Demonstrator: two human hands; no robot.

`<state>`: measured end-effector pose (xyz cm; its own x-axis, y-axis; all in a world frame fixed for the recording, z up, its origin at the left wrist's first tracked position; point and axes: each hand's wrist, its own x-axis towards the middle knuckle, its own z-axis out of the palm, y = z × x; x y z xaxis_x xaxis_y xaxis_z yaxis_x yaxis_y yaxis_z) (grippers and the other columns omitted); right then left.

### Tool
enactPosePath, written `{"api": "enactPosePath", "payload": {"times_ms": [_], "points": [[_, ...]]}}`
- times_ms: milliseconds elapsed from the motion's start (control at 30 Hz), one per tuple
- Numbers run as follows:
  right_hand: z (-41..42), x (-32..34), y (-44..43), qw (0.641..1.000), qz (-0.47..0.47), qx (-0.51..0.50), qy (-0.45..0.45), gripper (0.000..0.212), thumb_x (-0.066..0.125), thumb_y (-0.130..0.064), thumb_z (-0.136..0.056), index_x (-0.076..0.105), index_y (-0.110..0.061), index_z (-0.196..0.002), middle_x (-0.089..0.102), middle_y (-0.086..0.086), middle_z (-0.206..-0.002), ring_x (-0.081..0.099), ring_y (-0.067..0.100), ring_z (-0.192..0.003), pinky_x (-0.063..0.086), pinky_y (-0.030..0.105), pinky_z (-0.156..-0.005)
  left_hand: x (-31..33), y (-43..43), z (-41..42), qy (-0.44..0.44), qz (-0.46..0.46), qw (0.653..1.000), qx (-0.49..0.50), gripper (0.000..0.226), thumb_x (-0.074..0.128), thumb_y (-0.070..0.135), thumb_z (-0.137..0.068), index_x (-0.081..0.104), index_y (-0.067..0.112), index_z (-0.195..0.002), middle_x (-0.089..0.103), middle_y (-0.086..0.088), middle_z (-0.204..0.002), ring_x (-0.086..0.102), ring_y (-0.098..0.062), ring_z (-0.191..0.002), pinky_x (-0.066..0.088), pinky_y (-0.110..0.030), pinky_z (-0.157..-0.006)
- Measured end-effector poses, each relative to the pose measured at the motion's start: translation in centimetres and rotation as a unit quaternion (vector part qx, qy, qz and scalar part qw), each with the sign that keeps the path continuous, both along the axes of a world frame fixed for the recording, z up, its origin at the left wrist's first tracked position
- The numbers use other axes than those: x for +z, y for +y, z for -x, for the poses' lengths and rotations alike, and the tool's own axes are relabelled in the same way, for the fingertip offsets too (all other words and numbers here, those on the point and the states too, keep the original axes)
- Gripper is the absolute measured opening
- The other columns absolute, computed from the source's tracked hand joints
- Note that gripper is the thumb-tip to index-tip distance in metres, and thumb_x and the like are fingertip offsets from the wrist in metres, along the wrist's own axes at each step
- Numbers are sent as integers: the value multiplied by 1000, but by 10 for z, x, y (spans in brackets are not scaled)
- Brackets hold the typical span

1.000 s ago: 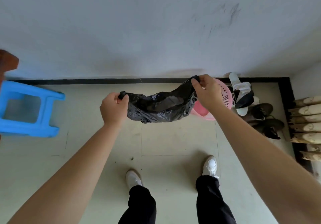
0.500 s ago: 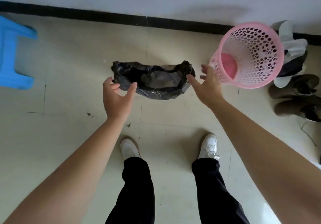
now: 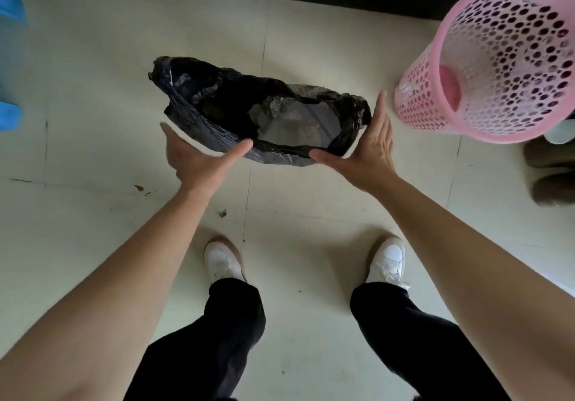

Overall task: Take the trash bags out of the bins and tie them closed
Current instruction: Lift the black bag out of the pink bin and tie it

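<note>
Nearest to the camera are two white shoes [image 3: 222, 260] on the tiled floor [image 3: 93, 214]. Above them, the left hand [image 3: 199, 164] and the right hand [image 3: 362, 152] reach forward with fingers spread, holding nothing. Between and just beyond them the black trash bag [image 3: 236, 111] lies on the floor, its mouth open and untied. It is out of the pink bin [image 3: 497, 58], which stands empty to the right. I judge the tying step is in hand: next, each hand must gather the rim edges and knot them. No writing or brand can be read.
</note>
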<state>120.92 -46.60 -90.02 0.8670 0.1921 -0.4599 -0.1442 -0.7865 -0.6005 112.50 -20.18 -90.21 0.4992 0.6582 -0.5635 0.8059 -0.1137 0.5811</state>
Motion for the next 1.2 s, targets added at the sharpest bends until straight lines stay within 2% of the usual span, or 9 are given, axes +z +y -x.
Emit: {"api": "enactPosePath", "payload": {"times_ms": [100,233,367,567,733,833,900,1000,1200], "points": [[-28,-24,17,998,-48,-30,-32,139,74,-77,-60,-9,-22,-157,-5,3,-166,-3,25,-153,5,48,-121,-18,21,-48,-122,-41,992,5,147,87,75,-41,13,23,-157,21,-4,-163,17,-21,-152,22,-50,-122],[-75,-57,39,995,-73,-11,-60,72,62,-73,-78,49,-30,-134,29,4,-159,21,26,-148,21,55,-119,-37,40,-107,-144,-89,979,-109,79,78,68,-66,47,34,-130,17,-2,-164,-2,-23,-153,8,-47,-123],[-112,-74,52,969,-229,-88,-21,36,65,-56,-87,72,-26,-106,75,-3,-102,70,13,-100,56,44,-92,-56,35,-159,-228,-27,967,-108,47,74,58,-74,68,19,-102,64,0,-115,61,-16,-112,47,-47,-106],[-148,-103,64,922,-363,-132,18,18,55,-40,-100,55,-22,-106,66,10,-88,68,17,-75,58,32,-74,-83,12,-203,-285,197,938,-8,37,66,52,-90,55,17,-92,64,1,-58,70,-22,-64,60,-46,-81],[-174,-105,72,961,-272,21,-42,80,69,-74,-72,47,-26,-132,63,-14,-112,61,8,-108,47,30,-97,-93,10,-209,-267,170,946,-68,62,61,62,-85,50,10,-117,47,0,-71,55,-10,-45,50,-25,-50],[-182,-92,67,974,-143,119,-127,33,71,-46,-86,66,-24,-111,71,-8,-99,66,13,-96,50,29,-86,-79,18,-206,-283,215,935,-19,36,60,46,-96,56,10,-92,46,0,-64,47,-12,-44,41,-24,-42],[-181,-79,62,974,-112,126,-154,12,59,-33,-97,66,-24,-92,65,-2,-81,60,19,-80,44,27,-69,-62,18,-202,-307,242,920,14,34,55,43,-99,48,13,-87,49,0,-56,51,-17,-43,45,-26,-43],[-171,-66,54,968,-141,113,-173,23,50,-26,-102,53,-25,-79,53,-4,-69,47,12,-62,34,18,-54,-53,19,-196,-322,252,911,-53,32,64,34,-95,45,18,-74,30,5,-46,31,-14,-40,47,-31,-52],[-158,-55,53,943,-26,240,-229,17,49,-22,-100,50,-9,-89,58,5,-75,55,26,-70,42,39,-63,-39,7,-186,-166,291,870,-362,38,83,14,-73,49,6,-88,45,-12,-75,55,-20,-66,57,-33,-74]]}}
